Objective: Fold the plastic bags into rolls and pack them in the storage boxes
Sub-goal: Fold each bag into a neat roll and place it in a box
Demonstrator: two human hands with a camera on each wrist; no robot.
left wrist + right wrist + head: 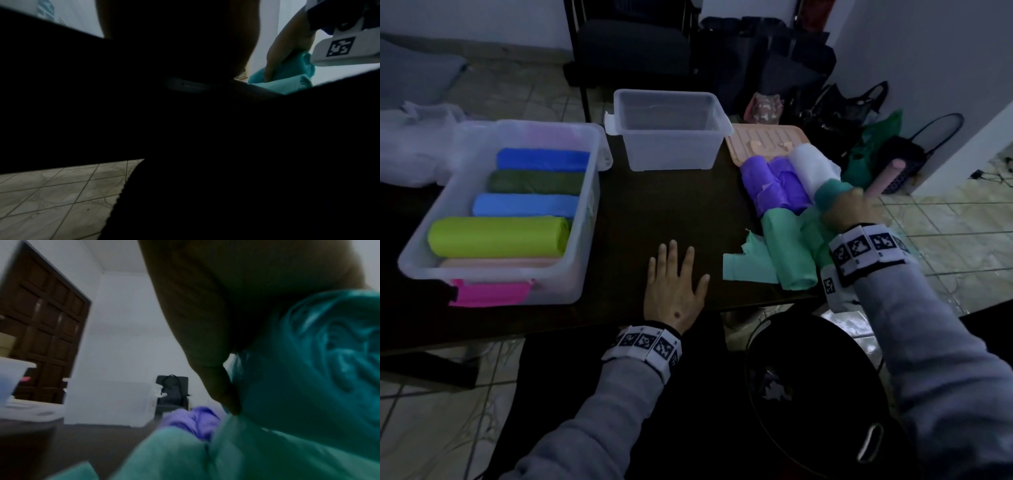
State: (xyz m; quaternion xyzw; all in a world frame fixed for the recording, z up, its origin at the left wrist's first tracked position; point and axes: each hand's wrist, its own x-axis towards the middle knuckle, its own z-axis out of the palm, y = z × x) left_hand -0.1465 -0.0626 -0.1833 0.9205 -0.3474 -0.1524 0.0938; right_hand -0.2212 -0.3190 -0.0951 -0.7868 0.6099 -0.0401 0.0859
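My left hand lies flat and open on the dark table, fingers spread, holding nothing. My right hand grips a teal plastic bag roll at the table's right edge; in the right wrist view the teal roll fills the space under my thumb. Beside it lie light green bags, purple bags and a white roll. The large clear box on the left holds several coloured rolls. The small clear box at the back stands empty.
A peach-coloured lid lies behind the bag pile. A pink bag sticks out under the large box. A white bag heap sits at far left. A black round seat and dark bags stand on the floor.
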